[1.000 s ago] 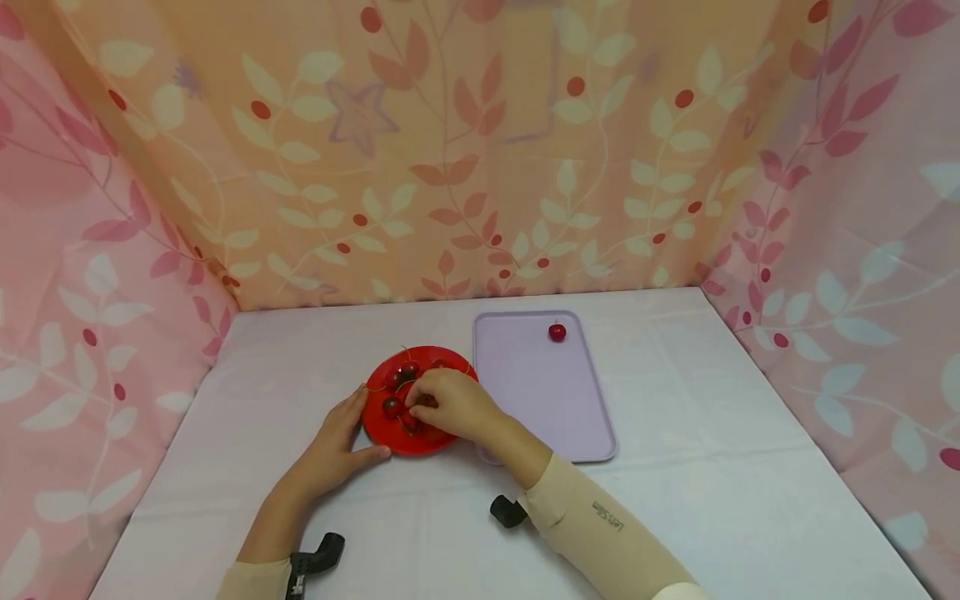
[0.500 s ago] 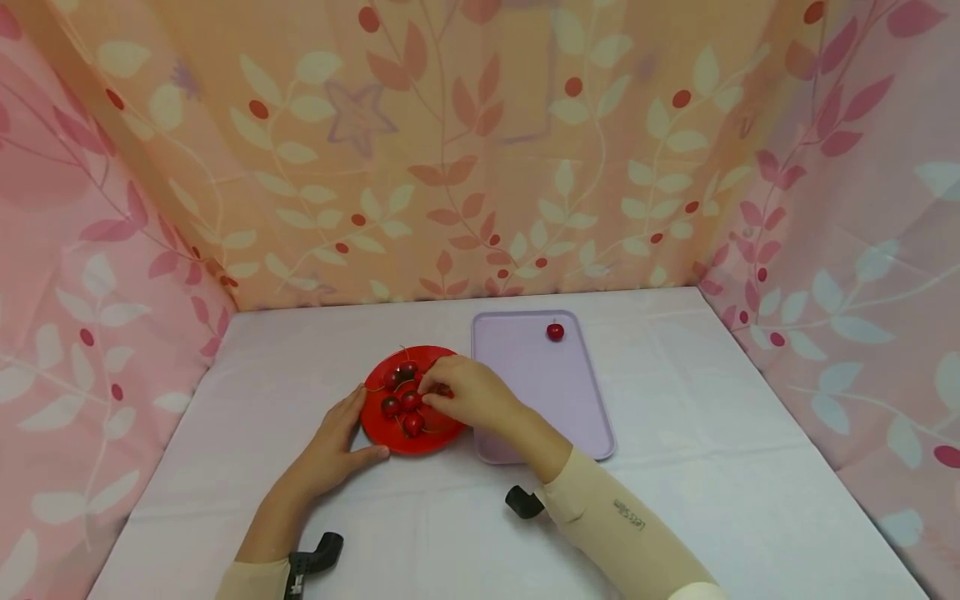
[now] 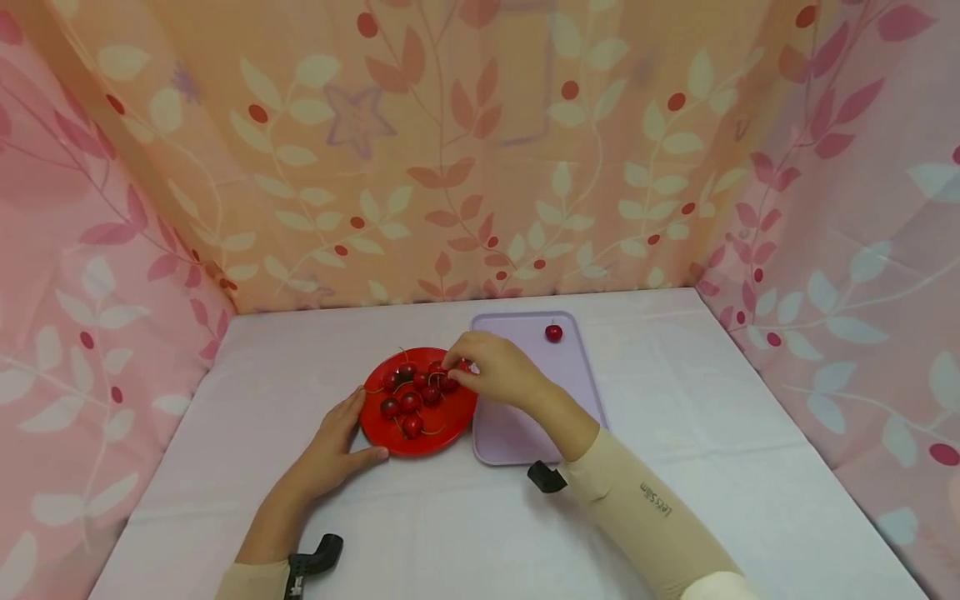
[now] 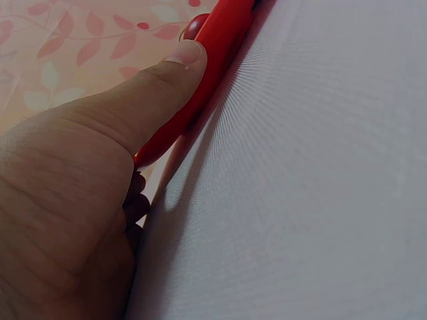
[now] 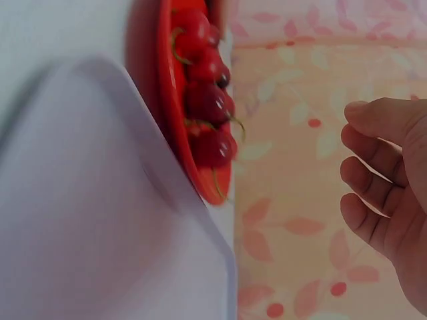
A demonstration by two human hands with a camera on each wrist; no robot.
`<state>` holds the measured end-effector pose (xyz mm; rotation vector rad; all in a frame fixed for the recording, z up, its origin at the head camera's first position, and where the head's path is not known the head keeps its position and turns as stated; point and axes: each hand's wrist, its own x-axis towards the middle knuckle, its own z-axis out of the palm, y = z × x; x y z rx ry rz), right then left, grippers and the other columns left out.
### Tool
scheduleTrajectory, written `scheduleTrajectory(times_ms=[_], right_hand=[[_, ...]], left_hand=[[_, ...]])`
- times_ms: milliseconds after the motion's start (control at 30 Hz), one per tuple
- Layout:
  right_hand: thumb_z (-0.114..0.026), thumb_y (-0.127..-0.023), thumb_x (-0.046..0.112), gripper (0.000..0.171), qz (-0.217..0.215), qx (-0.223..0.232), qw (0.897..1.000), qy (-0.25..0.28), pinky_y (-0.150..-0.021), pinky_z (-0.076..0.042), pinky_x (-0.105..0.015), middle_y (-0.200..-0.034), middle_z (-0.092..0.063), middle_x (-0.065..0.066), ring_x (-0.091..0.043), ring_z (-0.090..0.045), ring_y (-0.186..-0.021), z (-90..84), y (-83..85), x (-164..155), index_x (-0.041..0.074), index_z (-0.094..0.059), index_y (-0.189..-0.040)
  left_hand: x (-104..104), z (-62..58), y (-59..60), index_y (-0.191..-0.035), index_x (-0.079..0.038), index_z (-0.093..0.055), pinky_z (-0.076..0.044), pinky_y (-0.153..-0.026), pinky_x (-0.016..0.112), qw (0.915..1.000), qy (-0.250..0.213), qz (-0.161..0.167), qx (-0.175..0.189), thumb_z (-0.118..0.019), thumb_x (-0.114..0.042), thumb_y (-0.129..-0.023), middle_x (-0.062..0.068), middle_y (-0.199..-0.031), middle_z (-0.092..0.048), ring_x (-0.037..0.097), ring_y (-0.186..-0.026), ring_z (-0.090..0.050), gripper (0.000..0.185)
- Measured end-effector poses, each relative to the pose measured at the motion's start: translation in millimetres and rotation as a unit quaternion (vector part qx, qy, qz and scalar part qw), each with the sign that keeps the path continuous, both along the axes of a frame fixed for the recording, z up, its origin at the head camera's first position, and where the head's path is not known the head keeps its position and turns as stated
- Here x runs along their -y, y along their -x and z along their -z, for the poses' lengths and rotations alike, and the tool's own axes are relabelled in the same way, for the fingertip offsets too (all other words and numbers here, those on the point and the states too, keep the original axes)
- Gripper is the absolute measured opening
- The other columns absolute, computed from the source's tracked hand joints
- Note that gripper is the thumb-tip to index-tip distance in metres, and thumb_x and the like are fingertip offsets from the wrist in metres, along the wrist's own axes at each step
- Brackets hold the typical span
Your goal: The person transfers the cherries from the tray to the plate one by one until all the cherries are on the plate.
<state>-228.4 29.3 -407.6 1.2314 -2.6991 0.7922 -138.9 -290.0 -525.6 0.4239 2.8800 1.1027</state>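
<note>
On the white cloth rests a round red plate (image 3: 450,421) bearing several dark red cherries (image 3: 412,426) with thin stems. My left hand (image 3: 336,442) touches its left rim, with fingers extended and the thumb (image 4: 157,83) along the edge. My right hand (image 3: 498,368) hovers over the plate's right edge, its fingertips right beside the rightmost cherries. In the right wrist view its fingers are loosely bent, and no cherry shows between them. A lavender rectangular tray (image 3: 510,437) stands right of the plate, with a single cherry (image 3: 553,333) near its far right corner.
A white cloth (image 3: 675,467) covers the table. Patterned curtains (image 3: 337,167) rise behind it and on both sides. Each wrist wears a black camera mount, the left mount (image 3: 324,556) and the right mount (image 3: 546,477) both close over the cloth.
My right hand has moved rightward and away across the plate, uncovering cherries in the middle. My left hand has stayed at the rim, and the cherry on the tray has not moved.
</note>
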Motion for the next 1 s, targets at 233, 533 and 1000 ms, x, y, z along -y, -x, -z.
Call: scheduleTrajectory(times_ms=[233,533,1000], right_hand=[[-0.075,-0.094,0.014,0.012,0.027,-0.042,0.999,0.000,-0.086,-0.057,-0.031,-0.101,-0.071,0.005,-0.018,-0.066,-0.094,-11.8,29.7,-40.1,0.016,-0.077,-0.105],[-0.071,-0.096,0.014,0.012,0.105,0.053,0.992,0.045,-0.070,-0.057,-0.035,-0.102,-0.070,-0.001,-0.021,-0.066,-0.081,-6.8,77.4,-102.1,0.016,-0.076,-0.106],[-0.068,-0.095,0.004,0.016,0.157,0.096,0.980,0.075,-0.087,-0.050,-0.042,-0.115,-0.070,-0.013,-0.029,-0.064,-0.099,31.8,119.4,-143.7,0.003,-0.075,-0.109]], left_hand=[[-0.2,1.4,-1.4,-0.163,-0.004,-0.020,-0.024,-0.118,0.070,0.9999,-0.007,0.000,-0.010,-0.082,-0.049,-0.083,0.018,-0.170,-0.019,0.044,-0.153,-0.017,0.111],[1.3,2.3,-0.1,-0.164,-0.007,-0.018,-0.024,-0.119,0.068,1.0000,-0.001,-0.004,0.005,-0.082,-0.052,-0.082,0.015,-0.171,-0.018,0.041,-0.155,-0.016,0.114],[0.8,0.9,-1.4,-0.164,-0.009,-0.018,-0.025,-0.119,0.067,0.9999,-0.001,-0.010,0.011,-0.081,-0.054,-0.082,0.013,-0.171,-0.017,0.041,-0.155,-0.017,0.113]])
